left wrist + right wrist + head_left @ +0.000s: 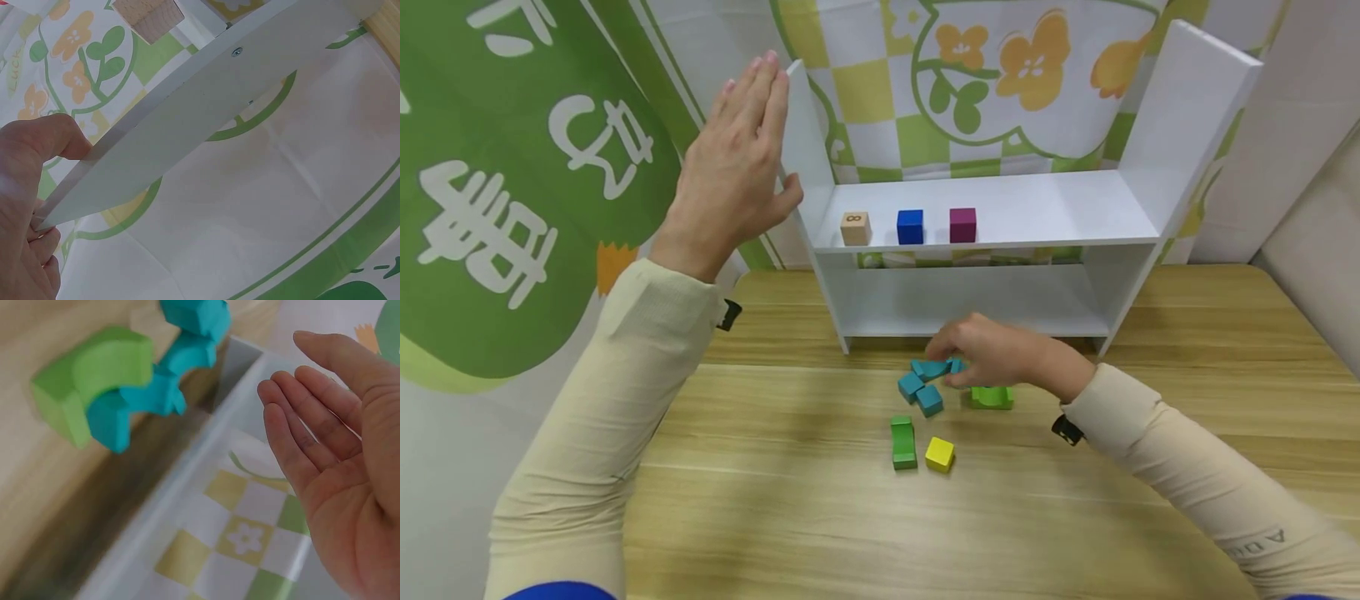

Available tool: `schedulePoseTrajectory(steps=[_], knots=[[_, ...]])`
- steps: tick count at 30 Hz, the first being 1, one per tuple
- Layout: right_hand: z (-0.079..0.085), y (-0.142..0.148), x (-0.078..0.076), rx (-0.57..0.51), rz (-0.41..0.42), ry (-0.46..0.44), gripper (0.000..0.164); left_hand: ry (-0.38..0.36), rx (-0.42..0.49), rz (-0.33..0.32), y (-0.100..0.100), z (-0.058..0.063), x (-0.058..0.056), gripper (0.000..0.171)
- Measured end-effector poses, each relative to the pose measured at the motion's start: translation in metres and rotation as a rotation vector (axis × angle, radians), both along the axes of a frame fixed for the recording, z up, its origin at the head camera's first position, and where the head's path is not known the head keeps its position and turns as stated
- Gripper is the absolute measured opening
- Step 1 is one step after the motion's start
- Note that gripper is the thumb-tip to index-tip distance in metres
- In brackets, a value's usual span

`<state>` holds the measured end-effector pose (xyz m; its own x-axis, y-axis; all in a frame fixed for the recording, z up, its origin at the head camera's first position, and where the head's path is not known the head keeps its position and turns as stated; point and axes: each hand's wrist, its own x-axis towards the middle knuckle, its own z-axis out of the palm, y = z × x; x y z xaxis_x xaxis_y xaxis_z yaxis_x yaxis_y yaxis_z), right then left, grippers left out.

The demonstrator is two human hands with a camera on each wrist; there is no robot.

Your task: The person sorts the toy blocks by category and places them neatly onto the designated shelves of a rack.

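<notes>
Through the cameras I had the left hand (730,158) gripping the left side panel (815,158) of the white shelf (1045,200), thumb bent over its front edge. The right hand (992,354), grasping nothing, hovered with loose fingers by the teal curved piece (933,369) and teal cubes (929,400), just on the shelf's near side. I judged these light, stiff, sturdy, perhaps slippery: cubes best pinched across opposite faces, the curved piece at its thicker ends.
</notes>
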<state>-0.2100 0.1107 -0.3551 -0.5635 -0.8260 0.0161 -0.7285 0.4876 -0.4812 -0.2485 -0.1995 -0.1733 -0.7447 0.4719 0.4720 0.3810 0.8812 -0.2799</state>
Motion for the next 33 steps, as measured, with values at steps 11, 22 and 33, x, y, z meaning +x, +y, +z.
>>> schedulePoseTrajectory(steps=[11,22,33], knots=[[-0.039,-0.008,0.0,-0.006,-0.017,-0.051,0.034,-0.004,0.02,-0.011,0.0,0.0,0.0,0.096],[-0.059,-0.01,-0.001,0.027,-0.052,-0.038,0.034,-0.003,0.025,-0.011,0.0,-0.001,-0.001,0.096],[-0.068,-0.014,0.001,0.007,-0.046,-0.068,0.032,0.012,0.031,-0.025,-0.001,-0.001,0.0,0.094]])
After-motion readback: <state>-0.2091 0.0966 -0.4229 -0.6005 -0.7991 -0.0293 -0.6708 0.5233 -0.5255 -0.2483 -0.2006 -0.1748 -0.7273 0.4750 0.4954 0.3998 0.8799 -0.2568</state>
